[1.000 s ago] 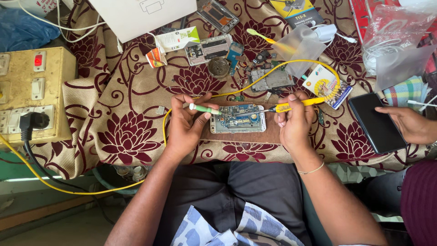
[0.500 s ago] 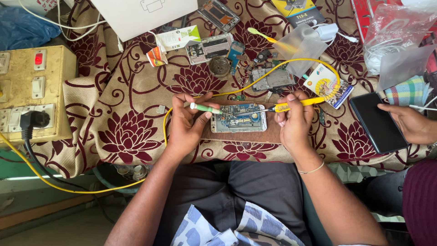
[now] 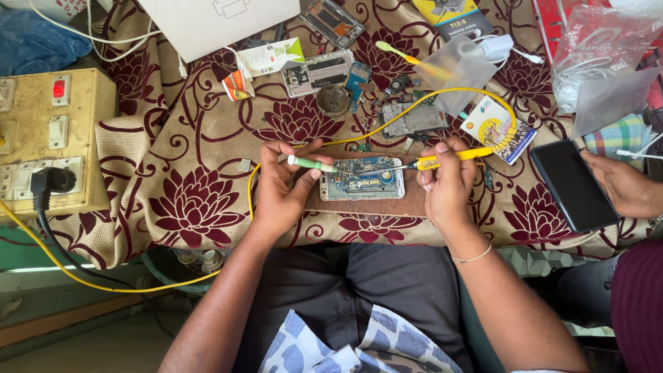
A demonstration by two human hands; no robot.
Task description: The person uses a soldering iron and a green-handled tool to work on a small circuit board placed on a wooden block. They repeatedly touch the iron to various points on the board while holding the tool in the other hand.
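Hands at work over an opened phone (image 3: 362, 178) lying on a brown board (image 3: 414, 204) at centre. Left hand (image 3: 280, 190) pinches a green-handled tool (image 3: 312, 164); right hand (image 3: 447, 183) grips a yellow soldering iron (image 3: 442, 160), tip on the circuit board. At 12 o'clock, loose phone parts (image 3: 324, 69); at 3 o'clock, another person's hand (image 3: 625, 183) beside a black phone (image 3: 573, 185); at 9 o'clock, a switchboard (image 3: 48, 141).

Matt woven tablecloth (image 3: 193, 200); glossy black glass phone (image 3: 572, 185); yellow plastic soldering-iron handle (image 3: 456, 157); matt wooden board (image 3: 359, 204).
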